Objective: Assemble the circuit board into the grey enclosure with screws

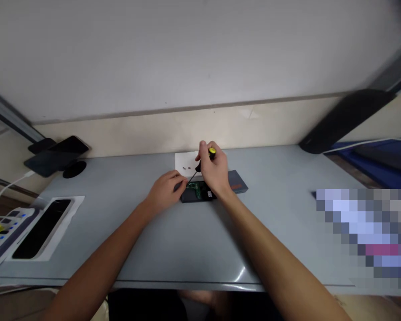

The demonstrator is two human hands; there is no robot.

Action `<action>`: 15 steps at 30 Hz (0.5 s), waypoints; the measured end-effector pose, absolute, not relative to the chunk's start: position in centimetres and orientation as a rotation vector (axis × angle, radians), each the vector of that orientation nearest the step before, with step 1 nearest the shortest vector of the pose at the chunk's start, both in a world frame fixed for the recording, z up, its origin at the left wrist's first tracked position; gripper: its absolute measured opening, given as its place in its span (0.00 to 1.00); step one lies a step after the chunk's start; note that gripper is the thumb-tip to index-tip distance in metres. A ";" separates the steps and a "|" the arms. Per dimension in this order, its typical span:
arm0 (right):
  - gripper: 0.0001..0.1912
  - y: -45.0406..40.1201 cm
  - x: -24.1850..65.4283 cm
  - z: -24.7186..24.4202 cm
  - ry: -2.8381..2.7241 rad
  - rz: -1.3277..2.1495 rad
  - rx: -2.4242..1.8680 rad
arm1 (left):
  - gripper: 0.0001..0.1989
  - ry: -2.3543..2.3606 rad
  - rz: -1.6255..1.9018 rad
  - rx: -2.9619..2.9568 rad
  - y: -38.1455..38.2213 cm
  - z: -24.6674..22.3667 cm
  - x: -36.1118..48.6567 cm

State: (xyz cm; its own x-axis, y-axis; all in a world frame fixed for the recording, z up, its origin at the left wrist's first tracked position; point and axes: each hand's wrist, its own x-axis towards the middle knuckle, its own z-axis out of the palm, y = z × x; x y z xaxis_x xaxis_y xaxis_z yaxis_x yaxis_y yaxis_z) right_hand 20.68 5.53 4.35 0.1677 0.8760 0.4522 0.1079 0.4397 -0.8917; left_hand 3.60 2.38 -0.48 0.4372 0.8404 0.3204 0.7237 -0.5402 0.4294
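Observation:
An opened black electronic device [189, 196] lies on the table, its green circuit board [198, 189] exposed. My right hand [217, 167] is closed around a black-and-yellow screwdriver [198, 167], whose thin shaft slants down to the board's left end. Close to that tip, my left hand [165, 189] grips the device's left end with its fingertips pressed together. Behind the device, several tiny dark screws [189, 168] rest on a sheet of white paper [183, 159]. A dark grey flat cover or box [236, 180] lies to the right, partly hidden by my right hand.
A phone on a stand [58, 156] is at the back left. In front of it, another phone [43, 229] lies on white paper beside a power strip [10, 232]. A dark cylinder [344, 120] leans at the back right. The wall [200, 127] borders the grey table [187, 249].

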 end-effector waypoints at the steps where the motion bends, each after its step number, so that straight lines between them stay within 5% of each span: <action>1: 0.24 5.5 20.9 4.8 -1.258 0.696 -0.981 | 0.14 1.346 0.715 2.484 2.3 -0.2 3.5; 6: 0.22 4.8 25.6 9.4 -1.132 0.493 -0.814 | 0.15 1.269 0.559 2.470 1.5 1.5 2.5; 11: 0.18 3.3 33.0 9.1 -2.076 0.310 -1.192 | 0.38 1.193 0.459 2.343 0.8 2.7 1.8; 15: 0.33 2.7 36.6 5.1 -2.653 0.263 -1.382 | 0.35 1.152 0.478 2.312 0.7 2.9 1.9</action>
